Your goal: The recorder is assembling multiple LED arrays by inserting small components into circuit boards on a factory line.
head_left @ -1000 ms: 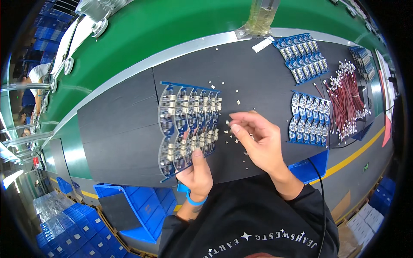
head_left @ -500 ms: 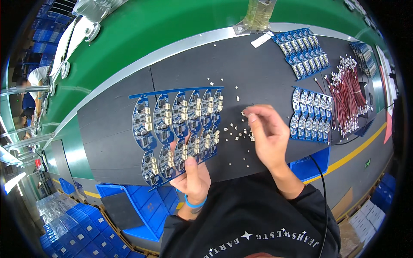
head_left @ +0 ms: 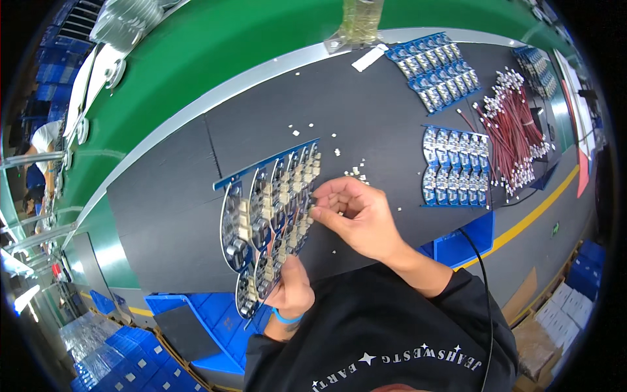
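Note:
My left hand (head_left: pixel 292 291) grips the lower edge of a circuit board panel (head_left: pixel 264 199), held up and tilted above the dark table. The panel joins several blue boards in two rows, with cream connectors along them. At the panel's right edge, my right hand (head_left: pixel 362 222) has thumb and fingertips pinched together against the connectors. Whatever lies between those fingertips is too small to make out. Small white connectors (head_left: pixel 356 173) are scattered on the table just beyond the right hand, partly hidden by it.
More board panels (head_left: pixel 455 166) (head_left: pixel 434 73) lie to the right, with a panel stack (head_left: pixel 535 72) farther off. Beside them is a heap of dark red wires (head_left: pixel 516 134) with white plugs. Blue bins (head_left: pixel 219 320) (head_left: pixel 467 242) stand below the table's near edge. A black cable (head_left: pixel 486 281) hangs at right.
My right hand has moved left from the loose connectors to the panel's right edge. The left hand has turned the panel to a steeper angle. The whole view has shifted slightly.

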`<state>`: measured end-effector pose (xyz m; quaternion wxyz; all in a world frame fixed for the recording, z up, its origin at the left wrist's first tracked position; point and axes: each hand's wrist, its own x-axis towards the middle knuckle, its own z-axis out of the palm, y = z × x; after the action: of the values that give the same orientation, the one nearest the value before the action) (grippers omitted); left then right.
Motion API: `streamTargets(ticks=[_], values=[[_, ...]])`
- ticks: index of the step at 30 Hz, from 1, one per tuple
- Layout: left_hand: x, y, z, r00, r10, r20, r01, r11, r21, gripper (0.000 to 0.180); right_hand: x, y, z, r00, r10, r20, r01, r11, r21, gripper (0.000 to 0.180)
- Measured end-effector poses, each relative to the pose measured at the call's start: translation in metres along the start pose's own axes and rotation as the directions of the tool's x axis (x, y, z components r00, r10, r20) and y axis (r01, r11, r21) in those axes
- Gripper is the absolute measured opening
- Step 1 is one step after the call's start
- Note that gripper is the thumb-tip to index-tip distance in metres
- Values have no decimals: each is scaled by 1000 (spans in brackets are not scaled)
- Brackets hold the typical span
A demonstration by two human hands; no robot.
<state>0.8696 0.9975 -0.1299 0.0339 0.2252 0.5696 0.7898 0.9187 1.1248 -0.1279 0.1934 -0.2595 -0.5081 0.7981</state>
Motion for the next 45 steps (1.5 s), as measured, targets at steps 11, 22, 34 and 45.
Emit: streamTargets(ticks=[11, 22, 34, 45], values=[[-4, -8, -7, 990, 115, 78, -119, 992, 39, 40, 3, -3, -8, 998, 53, 35, -53, 999, -9, 21], [7, -1, -7, 981, 194, -12, -186, 953, 239, 30, 1, -3, -3, 998, -56, -3, 56, 993, 103, 26], [7, 0, -3, 1000, 21, 15, -21, 999, 25, 41, 4, 4, 2, 998, -50, -29, 50, 999, 5, 28], [-7, 7, -20, 980, 25, 196, -113, 885, 452, 38, 4, 3, 0, 999, -2, 43, 4, 999, -49, 20]])
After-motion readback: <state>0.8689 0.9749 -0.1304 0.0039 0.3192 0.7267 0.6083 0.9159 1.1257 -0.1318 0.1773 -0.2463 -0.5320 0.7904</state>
